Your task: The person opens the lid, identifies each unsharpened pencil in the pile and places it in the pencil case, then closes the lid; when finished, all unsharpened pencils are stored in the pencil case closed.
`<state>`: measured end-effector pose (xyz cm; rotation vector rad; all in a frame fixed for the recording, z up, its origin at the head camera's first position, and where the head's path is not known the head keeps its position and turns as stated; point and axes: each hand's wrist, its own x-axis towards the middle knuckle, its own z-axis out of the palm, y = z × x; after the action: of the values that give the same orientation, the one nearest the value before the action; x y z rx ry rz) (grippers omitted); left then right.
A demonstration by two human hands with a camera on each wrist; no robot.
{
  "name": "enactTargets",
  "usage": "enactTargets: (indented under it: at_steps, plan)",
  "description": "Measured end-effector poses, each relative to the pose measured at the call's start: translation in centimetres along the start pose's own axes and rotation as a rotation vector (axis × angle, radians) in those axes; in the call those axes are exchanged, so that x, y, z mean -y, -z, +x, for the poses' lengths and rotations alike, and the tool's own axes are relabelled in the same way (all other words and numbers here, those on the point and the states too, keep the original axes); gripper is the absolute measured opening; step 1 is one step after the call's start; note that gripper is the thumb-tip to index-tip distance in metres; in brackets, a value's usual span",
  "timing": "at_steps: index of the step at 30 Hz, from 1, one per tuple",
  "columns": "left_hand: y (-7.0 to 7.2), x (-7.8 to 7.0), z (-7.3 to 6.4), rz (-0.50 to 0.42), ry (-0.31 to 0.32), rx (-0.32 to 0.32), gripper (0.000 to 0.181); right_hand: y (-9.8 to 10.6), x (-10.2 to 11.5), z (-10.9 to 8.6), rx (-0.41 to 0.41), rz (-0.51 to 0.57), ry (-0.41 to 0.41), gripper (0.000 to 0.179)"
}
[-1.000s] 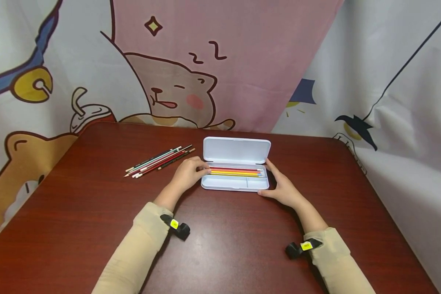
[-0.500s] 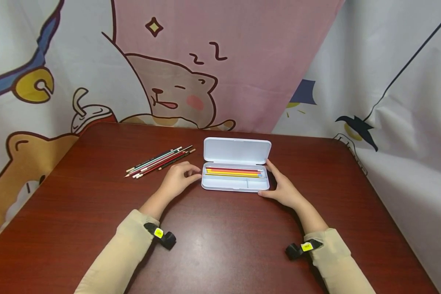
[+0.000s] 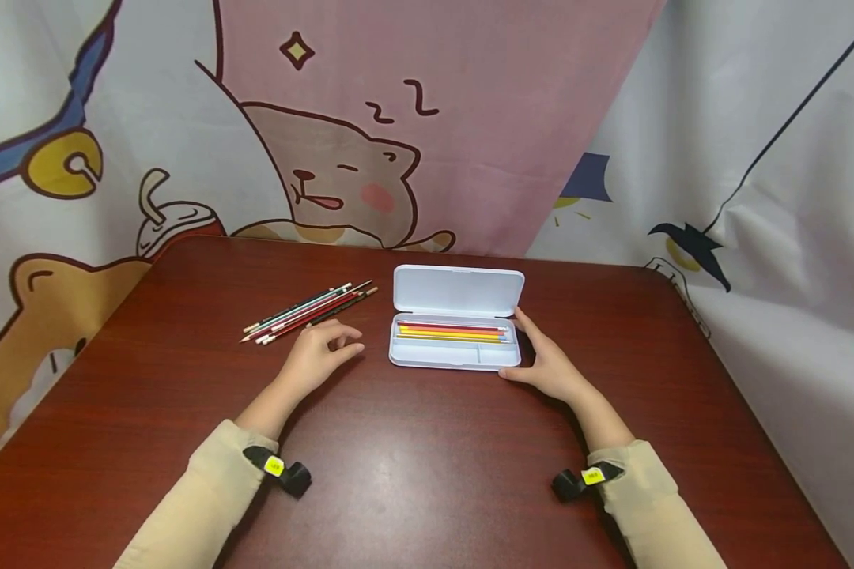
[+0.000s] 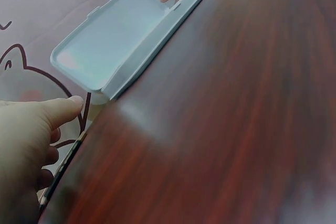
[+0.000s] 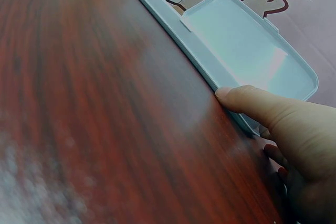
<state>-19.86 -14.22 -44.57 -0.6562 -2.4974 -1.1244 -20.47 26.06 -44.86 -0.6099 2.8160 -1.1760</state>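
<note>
A white pencil case (image 3: 434, 356) lies on the table with its lid (image 3: 459, 290) raised. Several red and yellow pencils (image 3: 451, 333) lie side by side in its long rear compartment. My right hand (image 3: 551, 370) grips the case's right end, thumb (image 5: 236, 95) at the front edge and fingers round to the back. To the left of the case is a loose bundle of pencils (image 3: 302, 312), white, green, red and black. My left hand (image 3: 316, 353) hovers at the near right side of this bundle, fingers loosely bent, nothing between them.
The dark red wooden table (image 3: 413, 458) carries everything. Behind it hangs a printed cloth (image 3: 512, 142) with cartoon animals, close along the back edge. Inside the case, a narrow front compartment has a divider (image 3: 479, 353).
My left hand has left the case's left end and moved left and toward me, to beside the loose pencils. The right hand and the case have stayed in place.
</note>
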Motion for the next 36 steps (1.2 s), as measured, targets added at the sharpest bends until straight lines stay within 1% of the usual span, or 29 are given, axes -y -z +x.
enactTargets:
  at_steps: [5, 7, 14, 16, 21, 25, 28, 32, 36]
  plan:
    - [1.2, 0.5, -0.9, 0.004, 0.004, -0.027, 0.015, 0.1, 0.1, 0.0, -0.001, 0.0, 0.001, 0.11]
    - [1.7, 0.8, -1.3, 0.019, 0.011, -0.036, 0.016, 0.1, 0.2, 0.0, 0.001, 0.002, 0.0, 0.11]
    - [3.5, 2.1, -2.6, 0.072, 0.055, -0.066, 0.015, 0.0, 0.1, 0.0, 0.003, -0.003, -0.004, 0.11]
    - [4.1, 2.5, -2.9, 0.09, 0.057, -0.086, 0.015, 0.0, 0.1, 0.0, 0.003, -0.006, -0.003, 0.111]
    - [5.6, 3.6, -3.7, 0.106, 0.059, -0.158, 0.016, 0.0, 0.1, 0.0, 0.003, -0.002, -0.004, 0.111]
    - [6.9, 4.4, -4.2, 0.121, 0.081, -0.204, 0.017, 0.0, 0.1, 0.0, 0.004, 0.0, -0.01, 0.111]
    - [7.8, 5.0, -4.4, 0.144, 0.112, -0.218, 0.016, 0.0, 0.2, -0.1, 0.005, -0.001, -0.014, 0.111]
    - [8.6, 5.6, -4.6, 0.174, 0.148, -0.213, 0.014, 0.0, 0.2, -0.1, 0.006, 0.0, -0.018, 0.111]
    - [9.0, 6.3, -4.6, 0.186, 0.156, -0.195, 0.014, 0.0, 0.1, 0.0, 0.007, 0.0, -0.017, 0.111]
